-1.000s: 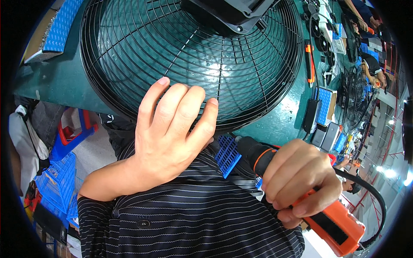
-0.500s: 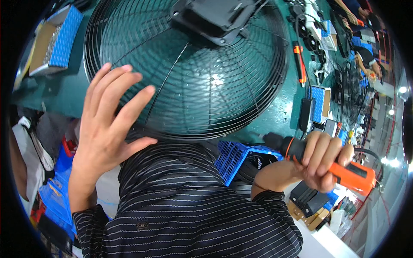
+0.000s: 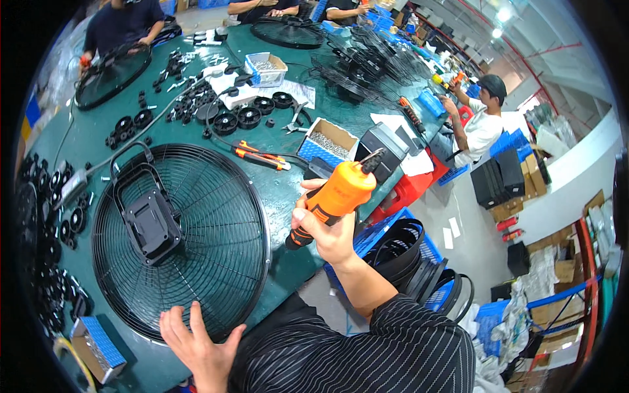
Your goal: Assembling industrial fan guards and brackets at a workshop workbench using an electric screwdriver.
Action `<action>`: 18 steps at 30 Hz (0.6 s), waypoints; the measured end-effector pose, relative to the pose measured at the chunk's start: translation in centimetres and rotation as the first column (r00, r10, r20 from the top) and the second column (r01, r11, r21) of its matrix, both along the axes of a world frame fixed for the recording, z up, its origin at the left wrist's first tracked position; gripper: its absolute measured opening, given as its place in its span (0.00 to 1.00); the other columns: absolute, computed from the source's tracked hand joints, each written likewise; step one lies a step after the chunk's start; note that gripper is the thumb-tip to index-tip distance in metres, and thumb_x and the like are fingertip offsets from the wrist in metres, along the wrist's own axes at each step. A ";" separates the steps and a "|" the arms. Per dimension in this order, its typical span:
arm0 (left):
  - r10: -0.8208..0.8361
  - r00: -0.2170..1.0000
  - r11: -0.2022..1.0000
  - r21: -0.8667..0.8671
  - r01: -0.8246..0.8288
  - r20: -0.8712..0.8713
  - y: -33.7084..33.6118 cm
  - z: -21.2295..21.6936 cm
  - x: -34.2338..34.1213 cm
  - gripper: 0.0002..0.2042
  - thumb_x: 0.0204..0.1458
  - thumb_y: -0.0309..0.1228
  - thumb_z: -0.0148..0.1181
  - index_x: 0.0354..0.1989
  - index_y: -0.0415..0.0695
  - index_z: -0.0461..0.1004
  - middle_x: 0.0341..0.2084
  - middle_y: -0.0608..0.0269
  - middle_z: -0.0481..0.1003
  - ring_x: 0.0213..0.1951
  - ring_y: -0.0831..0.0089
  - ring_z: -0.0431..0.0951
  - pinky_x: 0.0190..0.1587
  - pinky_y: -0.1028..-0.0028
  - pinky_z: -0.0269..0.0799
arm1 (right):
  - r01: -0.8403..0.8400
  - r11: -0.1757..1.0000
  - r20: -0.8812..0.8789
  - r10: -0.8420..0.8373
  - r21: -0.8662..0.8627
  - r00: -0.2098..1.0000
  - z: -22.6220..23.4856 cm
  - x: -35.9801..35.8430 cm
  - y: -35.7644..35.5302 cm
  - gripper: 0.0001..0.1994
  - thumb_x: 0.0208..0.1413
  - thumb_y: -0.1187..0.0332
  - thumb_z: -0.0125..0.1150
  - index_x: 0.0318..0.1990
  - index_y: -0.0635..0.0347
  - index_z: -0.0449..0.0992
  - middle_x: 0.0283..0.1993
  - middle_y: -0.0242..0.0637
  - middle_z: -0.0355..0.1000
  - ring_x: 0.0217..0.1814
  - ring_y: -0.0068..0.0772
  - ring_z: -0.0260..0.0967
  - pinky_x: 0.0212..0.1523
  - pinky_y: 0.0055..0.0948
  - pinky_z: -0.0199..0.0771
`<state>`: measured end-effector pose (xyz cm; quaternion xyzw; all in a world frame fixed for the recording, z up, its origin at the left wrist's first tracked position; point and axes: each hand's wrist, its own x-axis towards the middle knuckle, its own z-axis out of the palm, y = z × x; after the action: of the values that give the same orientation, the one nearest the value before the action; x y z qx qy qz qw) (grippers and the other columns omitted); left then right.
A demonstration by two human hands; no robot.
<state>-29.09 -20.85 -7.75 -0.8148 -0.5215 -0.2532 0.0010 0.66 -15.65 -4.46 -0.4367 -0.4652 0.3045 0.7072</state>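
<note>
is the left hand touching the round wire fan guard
Touching: the head view shows the left hand with fingers lying on the near rim of the fan guard.

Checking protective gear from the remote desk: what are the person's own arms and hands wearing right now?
Both the left hand and the right hand are bare: no gloves, and no rings, watch or wristband that show. The forearms are bare too. The right arm comes out of a short sleeve of a dark shirt with thin pale pinstripes; the left sleeve is out of view.

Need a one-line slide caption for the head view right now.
Right hand lifts an orange power screwdriver; left hand rests by the black wire fan guard.
</note>
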 end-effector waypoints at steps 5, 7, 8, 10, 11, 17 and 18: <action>-0.036 0.997 0.999 -0.019 0.038 0.073 0.0 1.8 -3.8 0.44 0.32 0.52 0.77 0.57 0.37 0.67 0.58 0.39 0.63 0.59 0.40 0.63 0.62 0.47 0.57 | -0.028 1.000 -0.069 0.028 0.001 0.997 -0.7 -1.2 0.6 0.19 0.54 0.82 0.63 0.52 0.63 0.65 0.30 0.33 0.71 0.28 0.23 0.73 0.29 0.24 0.73; 0.160 0.986 0.979 0.115 -0.165 0.052 0.4 2.8 -9.6 0.31 0.46 0.41 0.70 0.55 0.34 0.69 0.57 0.40 0.66 0.58 0.43 0.65 0.62 0.49 0.58 | -0.008 1.000 -0.017 0.009 0.005 1.000 -1.0 -1.9 1.2 0.20 0.53 0.82 0.61 0.52 0.63 0.64 0.30 0.35 0.71 0.26 0.25 0.71 0.27 0.26 0.73; 0.318 0.947 0.910 0.270 -0.316 0.035 1.4 1.3 -14.2 0.23 0.49 0.35 0.68 0.49 0.33 0.72 0.45 0.43 0.70 0.51 0.43 0.69 0.58 0.52 0.64 | 0.002 1.000 0.032 -0.003 0.007 0.999 -1.3 -1.7 1.2 0.20 0.53 0.82 0.60 0.52 0.63 0.63 0.29 0.37 0.70 0.24 0.27 0.70 0.26 0.27 0.73; 0.591 0.783 0.789 0.063 -0.612 0.193 1.3 4.5 -18.2 0.08 0.56 0.20 0.53 0.44 0.33 0.73 0.37 0.48 0.74 0.41 0.54 0.75 0.47 0.62 0.70 | 0.058 0.996 0.139 -0.066 0.062 0.988 -2.6 -1.7 1.3 0.19 0.52 0.80 0.58 0.52 0.64 0.63 0.26 0.35 0.68 0.21 0.25 0.66 0.23 0.26 0.69; 0.690 0.720 0.723 -0.021 -0.691 0.067 1.7 4.5 -21.2 0.06 0.56 0.20 0.51 0.40 0.36 0.73 0.33 0.50 0.74 0.37 0.54 0.76 0.42 0.62 0.71 | 0.060 0.997 0.052 -0.063 0.054 0.997 -1.3 -2.8 1.3 0.19 0.52 0.78 0.57 0.52 0.65 0.63 0.24 0.35 0.66 0.20 0.23 0.63 0.22 0.25 0.67; 0.580 0.677 0.572 -0.366 -0.734 -0.453 5.3 2.9 -25.7 0.12 0.43 0.40 0.62 0.32 0.46 0.83 0.29 0.50 0.81 0.34 0.52 0.82 0.39 0.57 0.77 | 0.054 0.991 0.071 -0.063 0.125 0.995 -1.7 -1.8 1.3 0.21 0.54 0.76 0.58 0.55 0.69 0.61 0.25 0.35 0.63 0.21 0.23 0.61 0.25 0.23 0.66; 0.536 0.681 0.565 -0.388 -0.729 -0.499 5.3 3.5 -25.0 0.11 0.42 0.37 0.62 0.32 0.47 0.83 0.30 0.51 0.81 0.35 0.54 0.83 0.39 0.58 0.77 | 0.052 0.991 0.089 -0.063 0.120 0.994 -1.4 -2.0 1.4 0.20 0.54 0.74 0.60 0.53 0.66 0.61 0.24 0.35 0.64 0.20 0.25 0.62 0.23 0.24 0.68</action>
<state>-54.12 -15.51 -4.25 -0.5605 -0.8233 0.0672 -0.0590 -1.31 -14.22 -5.87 -0.4214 -0.5015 0.2356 0.7179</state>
